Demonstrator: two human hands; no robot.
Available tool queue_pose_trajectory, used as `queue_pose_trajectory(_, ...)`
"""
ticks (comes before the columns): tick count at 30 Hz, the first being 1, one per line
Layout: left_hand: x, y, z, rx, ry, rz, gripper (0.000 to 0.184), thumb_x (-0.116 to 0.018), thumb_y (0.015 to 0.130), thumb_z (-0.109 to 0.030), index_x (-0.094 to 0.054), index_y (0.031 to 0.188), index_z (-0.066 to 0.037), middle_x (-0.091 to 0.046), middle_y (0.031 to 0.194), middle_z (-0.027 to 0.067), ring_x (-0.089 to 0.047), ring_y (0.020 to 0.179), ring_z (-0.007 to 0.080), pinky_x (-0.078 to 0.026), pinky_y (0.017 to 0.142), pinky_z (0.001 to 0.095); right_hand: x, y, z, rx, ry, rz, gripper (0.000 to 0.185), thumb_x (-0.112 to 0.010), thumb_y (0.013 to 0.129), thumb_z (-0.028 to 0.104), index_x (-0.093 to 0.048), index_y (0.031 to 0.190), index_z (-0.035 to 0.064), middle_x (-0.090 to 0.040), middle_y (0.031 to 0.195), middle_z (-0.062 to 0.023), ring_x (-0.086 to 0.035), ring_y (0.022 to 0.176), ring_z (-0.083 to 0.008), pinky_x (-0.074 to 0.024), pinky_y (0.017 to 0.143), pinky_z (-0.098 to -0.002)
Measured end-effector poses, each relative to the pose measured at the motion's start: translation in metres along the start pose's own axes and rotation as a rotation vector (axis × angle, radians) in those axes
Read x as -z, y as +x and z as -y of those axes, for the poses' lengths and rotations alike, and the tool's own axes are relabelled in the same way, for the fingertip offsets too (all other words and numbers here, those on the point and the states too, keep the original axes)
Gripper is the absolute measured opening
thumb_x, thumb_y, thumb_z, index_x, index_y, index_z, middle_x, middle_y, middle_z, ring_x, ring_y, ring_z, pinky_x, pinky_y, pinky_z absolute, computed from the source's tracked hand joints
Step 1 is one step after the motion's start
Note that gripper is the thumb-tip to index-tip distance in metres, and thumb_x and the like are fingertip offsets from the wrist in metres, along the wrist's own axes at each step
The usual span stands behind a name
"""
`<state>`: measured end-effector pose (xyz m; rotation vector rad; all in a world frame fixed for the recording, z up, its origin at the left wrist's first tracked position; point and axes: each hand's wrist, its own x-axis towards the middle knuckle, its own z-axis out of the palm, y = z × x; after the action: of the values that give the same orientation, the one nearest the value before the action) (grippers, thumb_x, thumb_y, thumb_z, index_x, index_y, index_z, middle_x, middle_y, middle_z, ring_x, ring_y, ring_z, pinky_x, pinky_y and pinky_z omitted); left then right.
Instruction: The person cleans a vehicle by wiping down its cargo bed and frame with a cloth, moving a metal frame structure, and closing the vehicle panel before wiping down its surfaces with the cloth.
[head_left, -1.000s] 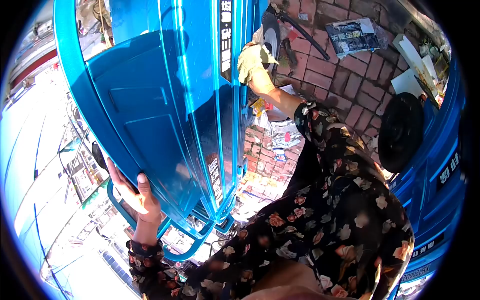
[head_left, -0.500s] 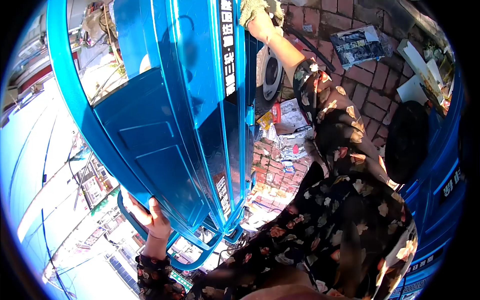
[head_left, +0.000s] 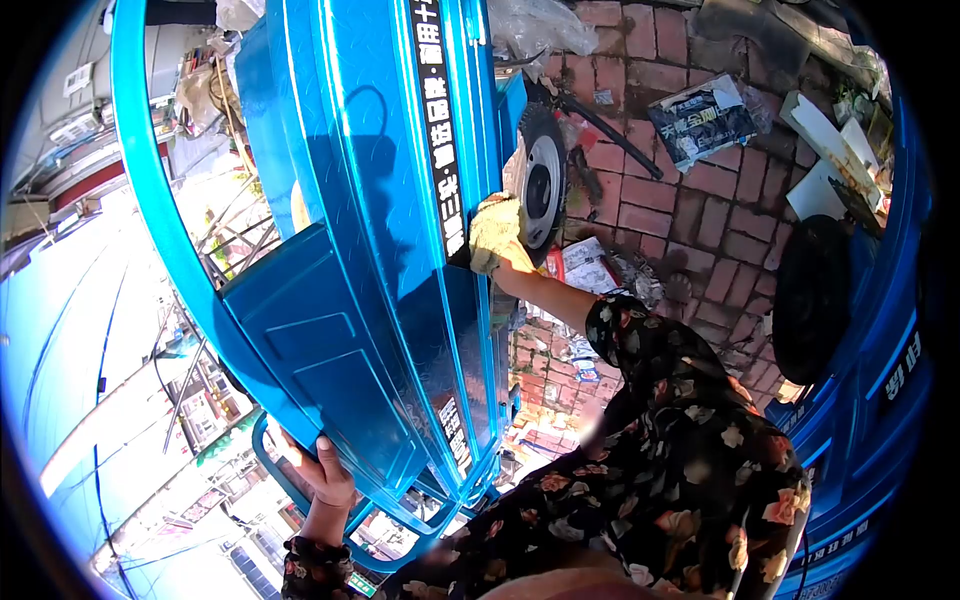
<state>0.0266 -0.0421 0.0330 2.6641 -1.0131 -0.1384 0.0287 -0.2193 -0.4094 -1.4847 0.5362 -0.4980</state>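
Note:
My right hand [head_left: 514, 279] is closed on a yellowish cloth [head_left: 493, 230], which is bunched against the blue side panel [head_left: 462, 315] of a small cargo vehicle. The cloth lies at the lower end of a black strip with white lettering [head_left: 437, 120], close to the wheel [head_left: 542, 185]. My left hand [head_left: 326, 474] is wrapped round the blue tubular rail [head_left: 182, 215] along the vehicle's edge, with the thumb on the near side. Part of its fingers is hidden behind the rail.
Brick paving [head_left: 650, 215] runs beside the vehicle. On it lie a printed cardboard sheet [head_left: 703, 122], a dark bar [head_left: 610, 135], loose papers [head_left: 585, 268] and white boards [head_left: 830, 140]. Another blue vehicle [head_left: 870, 400] with a dark tyre [head_left: 812, 300] stands at the right.
My right hand has moved with the cloth down the picture along the panel, to beside the wheel. My left hand stays on the rail; the whole view has shifted slightly.

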Motion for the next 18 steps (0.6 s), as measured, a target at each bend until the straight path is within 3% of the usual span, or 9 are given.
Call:
queue_pose_trajectory(1,0.001,-0.001,0.002,-0.016,0.014,0.000,0.057,-0.041,0.104,-0.021,-0.018,0.150,0.003,-0.035,0.148,0.0148,-0.037,0.131,0.0244,-0.026,0.111,0.0375,0.038,0.041,0.044,-0.121,0.069,0.267,0.039,-0.054,0.072,0.001,-0.068,0.108,0.0006,-0.066,0.110,-0.0204,-0.056,0.112,-0.0395,-0.0438,0.100,-0.0399)
queue_pose_trajectory(2,0.000,-0.002,0.005,-0.035,0.025,-0.004,0.056,-0.041,0.104,-0.020,-0.019,0.150,0.003,-0.035,0.147,0.0146,-0.037,0.131,0.0243,-0.027,0.111,0.0374,0.030,0.067,0.036,0.129,0.051,-0.008,0.040,-0.053,0.068,-0.001,-0.069,0.104,-0.0013,-0.066,0.107,-0.0230,-0.056,0.109,-0.0406,-0.0434,0.099,-0.0410)
queue_pose_trajectory(4,0.003,-0.006,0.010,-0.058,0.043,0.008,0.056,-0.041,0.103,-0.018,-0.018,0.150,0.003,-0.033,0.148,0.0167,-0.036,0.133,0.0271,-0.026,0.111,0.0398,0.054,0.125,0.053,0.143,-0.065,-0.107,0.044,-0.053,0.072,-0.003,-0.064,0.114,-0.0051,-0.062,0.116,-0.0266,-0.054,0.115,-0.0410,-0.0411,0.103,-0.0402)
queue_pose_trajectory(6,0.006,-0.009,0.016,-0.062,0.052,0.036,0.058,-0.040,0.103,-0.016,-0.013,0.151,0.003,-0.028,0.152,0.0210,-0.032,0.138,0.0326,-0.023,0.113,0.0448,0.079,0.180,0.066,0.206,-0.063,-0.252,0.045,-0.054,0.078,-0.001,-0.060,0.122,-0.0034,-0.058,0.127,-0.0240,-0.046,0.126,-0.0380,-0.0313,0.111,-0.0419)
queue_pose_trajectory(8,0.005,-0.007,0.015,-0.040,0.028,0.035,0.058,-0.040,0.103,-0.016,-0.013,0.151,0.003,-0.029,0.152,0.0211,-0.032,0.137,0.0325,-0.023,0.113,0.0456,0.078,0.239,0.034,0.365,-0.382,-0.244,0.041,-0.051,0.083,0.003,-0.063,0.123,0.0025,-0.060,0.128,-0.0165,-0.044,0.128,-0.0354,-0.0261,0.113,-0.0441)
queue_pose_trajectory(11,0.005,-0.005,0.011,-0.018,0.051,0.028,0.059,-0.040,0.103,-0.017,-0.013,0.150,0.003,-0.029,0.151,0.0213,-0.032,0.137,0.0321,-0.023,0.113,0.0456,0.096,0.260,0.052,0.112,-1.001,0.061,0.042,-0.052,0.085,0.011,-0.064,0.125,0.0080,-0.064,0.125,-0.0139,-0.051,0.123,-0.0316,-0.0277,0.109,-0.0459)
queue_pose_trajectory(15,0.003,-0.001,0.000,-0.029,0.082,0.012,0.061,-0.041,0.103,-0.020,-0.012,0.150,0.006,-0.030,0.150,0.0219,-0.033,0.136,0.0322,-0.023,0.113,0.0448,0.076,0.228,0.021,0.194,-0.884,0.031,0.045,-0.051,0.087,0.016,-0.058,0.131,0.0081,-0.059,0.131,-0.0134,-0.050,0.125,-0.0305,-0.0269,0.110,-0.0476)
queue_pose_trajectory(16,0.005,-0.004,0.006,0.006,0.103,0.010,0.062,-0.041,0.103,-0.019,-0.011,0.150,0.007,-0.031,0.150,0.0226,-0.035,0.135,0.0323,-0.024,0.113,0.0431,0.056,0.226,-0.014,0.405,-0.738,-0.292,0.046,-0.048,0.090,0.016,-0.053,0.135,0.0061,-0.053,0.137,-0.0141,-0.049,0.126,-0.0307,-0.0272,0.110,-0.0473)
queue_pose_trajectory(18,0.004,-0.006,0.016,0.010,0.028,-0.013,0.063,-0.042,0.102,-0.019,-0.011,0.150,0.007,-0.031,0.150,0.0226,-0.036,0.135,0.0321,-0.024,0.113,0.0422,0.109,0.219,0.060,0.331,-1.043,-0.221,0.047,-0.046,0.091,0.016,-0.050,0.136,0.0054,-0.049,0.142,-0.0141,-0.049,0.126,-0.0289,-0.0278,0.110,-0.0461)
